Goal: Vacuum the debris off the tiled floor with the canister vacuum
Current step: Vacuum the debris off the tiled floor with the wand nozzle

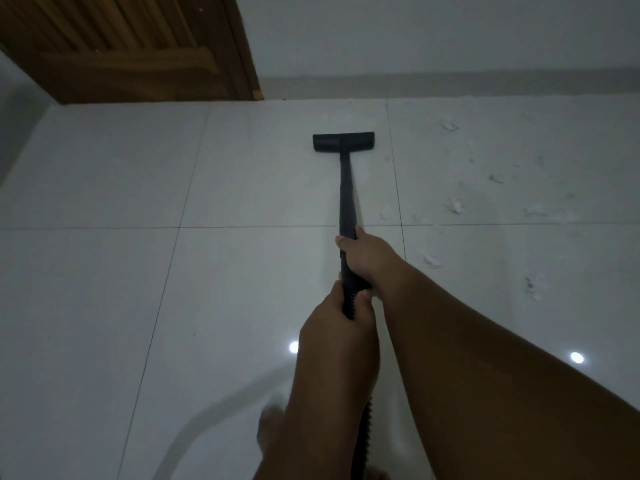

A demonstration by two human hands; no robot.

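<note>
A black vacuum wand [347,195] runs away from me to a flat black floor nozzle [343,142] resting on the white tiled floor [104,271]. My right hand [367,258] grips the wand higher up, and my left hand [332,317] grips its ribbed end just behind. The black ribbed hose [363,434] drops between my forearms. Pale scraps of debris [454,206] lie scattered on the tiles to the right of the wand. The canister is out of view.
A brown wooden door [121,46] stands at the far left, with a white wall and skirting [450,84] beyond the nozzle. My bare foot [272,434] shows at the bottom, blurred. Two ceiling lights reflect off the tiles.
</note>
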